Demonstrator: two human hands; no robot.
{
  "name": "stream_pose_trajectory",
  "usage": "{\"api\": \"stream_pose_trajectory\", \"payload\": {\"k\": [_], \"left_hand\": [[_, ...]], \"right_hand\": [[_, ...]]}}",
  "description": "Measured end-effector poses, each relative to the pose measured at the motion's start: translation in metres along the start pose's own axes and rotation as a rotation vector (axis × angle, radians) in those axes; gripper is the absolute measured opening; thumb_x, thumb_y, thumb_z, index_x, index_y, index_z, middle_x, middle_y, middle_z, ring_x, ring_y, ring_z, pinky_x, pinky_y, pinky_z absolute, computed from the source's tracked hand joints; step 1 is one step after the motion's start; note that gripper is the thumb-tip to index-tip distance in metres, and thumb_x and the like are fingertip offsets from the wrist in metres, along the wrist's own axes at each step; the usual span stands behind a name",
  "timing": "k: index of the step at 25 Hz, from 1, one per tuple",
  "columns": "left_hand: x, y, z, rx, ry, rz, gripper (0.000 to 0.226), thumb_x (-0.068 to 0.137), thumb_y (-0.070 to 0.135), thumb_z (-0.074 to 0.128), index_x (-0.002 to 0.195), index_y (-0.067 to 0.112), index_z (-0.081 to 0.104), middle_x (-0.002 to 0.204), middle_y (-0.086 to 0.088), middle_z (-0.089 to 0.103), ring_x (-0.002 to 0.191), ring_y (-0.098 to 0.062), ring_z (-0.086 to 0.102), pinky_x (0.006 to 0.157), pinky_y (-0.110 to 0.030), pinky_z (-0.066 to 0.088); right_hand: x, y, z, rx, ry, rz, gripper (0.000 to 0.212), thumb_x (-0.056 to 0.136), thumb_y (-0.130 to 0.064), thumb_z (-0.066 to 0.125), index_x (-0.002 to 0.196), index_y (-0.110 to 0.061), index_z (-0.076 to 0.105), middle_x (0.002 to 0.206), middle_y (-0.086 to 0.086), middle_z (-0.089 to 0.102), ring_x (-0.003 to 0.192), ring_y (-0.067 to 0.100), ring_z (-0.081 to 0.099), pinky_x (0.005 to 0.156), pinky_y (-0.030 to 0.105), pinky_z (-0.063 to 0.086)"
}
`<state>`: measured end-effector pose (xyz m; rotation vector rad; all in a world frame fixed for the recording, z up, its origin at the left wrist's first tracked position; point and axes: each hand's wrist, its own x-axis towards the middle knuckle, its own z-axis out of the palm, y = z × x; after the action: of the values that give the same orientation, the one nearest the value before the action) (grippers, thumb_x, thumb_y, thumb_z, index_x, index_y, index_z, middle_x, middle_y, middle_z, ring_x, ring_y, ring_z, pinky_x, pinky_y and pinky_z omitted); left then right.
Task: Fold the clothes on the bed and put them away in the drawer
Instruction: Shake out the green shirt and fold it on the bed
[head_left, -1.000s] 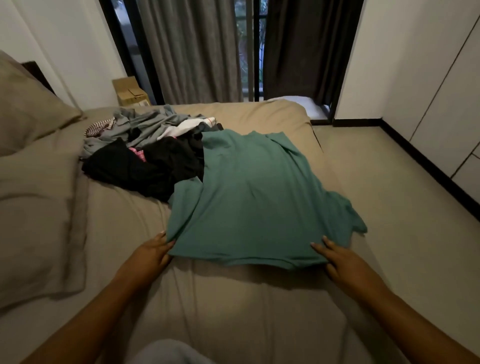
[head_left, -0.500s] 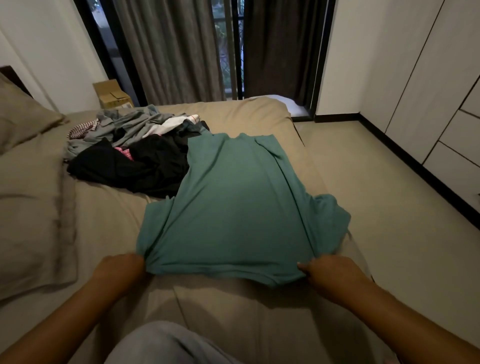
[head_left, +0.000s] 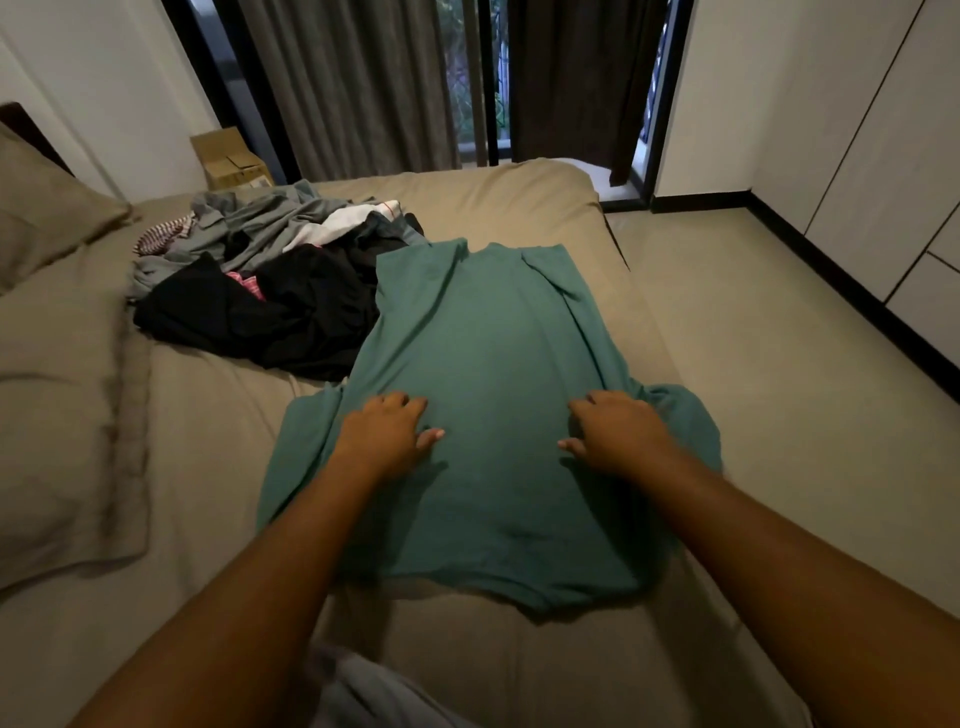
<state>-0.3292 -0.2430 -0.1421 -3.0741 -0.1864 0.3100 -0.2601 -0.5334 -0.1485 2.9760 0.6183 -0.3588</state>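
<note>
- Half a second ago both hands were pinching the hem corners of the green t-shirt. Now they've moved up onto its middle.
- Left hand: palm down on the shirt, fingers loose, thumb sticking out, gripping nothing.
- Right hand: same deal, flat on the cloth and holding nothing. Its fingertips dip into the fabric, so they're hard to make out.
- The shirt lies spread in the centre of the frame on the bed, and its hem now sits lower in the frame than before.
- The right sleeve is bunched behind the right hand, partly hidden.
- The shirt's upper left edge touches the clothes pile, which looks unchanged. It's too dark to tell the black garments apart.
- Cabinet panels are cut off at the right edge.
</note>
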Motion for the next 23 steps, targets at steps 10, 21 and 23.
{"api": "stream_pose_trajectory", "payload": {"k": [10,21,23], "left_hand": [[-0.028,-0.099,0.081,-0.218,0.111,-0.441,0.086,0.092,0.078,0.017,0.159,0.024,0.016,0.167,-0.004,0.014,0.151,-0.034,0.017,0.117,-0.061,0.019],[-0.047,-0.089,0.059,-0.195,0.194,-0.314,0.030,0.103,0.027,0.032,0.131,0.018,0.040,0.124,-0.020,0.049,0.098,-0.043,0.059,0.081,-0.049,0.047],[-0.058,-0.098,0.059,-0.195,0.152,-0.317,0.035,0.103,0.025,0.032,0.138,0.023,0.036,0.129,-0.019,0.048,0.100,-0.043,0.059,0.087,-0.051,0.050]], "right_hand": [[0.003,0.035,0.072,0.295,0.111,0.352,0.085,0.090,-0.082,0.019,0.160,-0.035,0.009,0.169,0.008,0.000,0.154,0.035,0.003,0.118,0.063,0.012],[-0.023,0.026,0.064,0.230,0.246,0.320,0.038,0.104,-0.014,0.034,0.142,-0.010,0.041,0.121,0.025,0.056,0.102,0.044,0.064,0.084,0.051,0.053],[-0.033,0.031,0.061,0.231,0.179,0.316,0.047,0.105,-0.015,0.034,0.152,-0.012,0.032,0.130,0.025,0.055,0.110,0.043,0.061,0.092,0.049,0.051]]}}
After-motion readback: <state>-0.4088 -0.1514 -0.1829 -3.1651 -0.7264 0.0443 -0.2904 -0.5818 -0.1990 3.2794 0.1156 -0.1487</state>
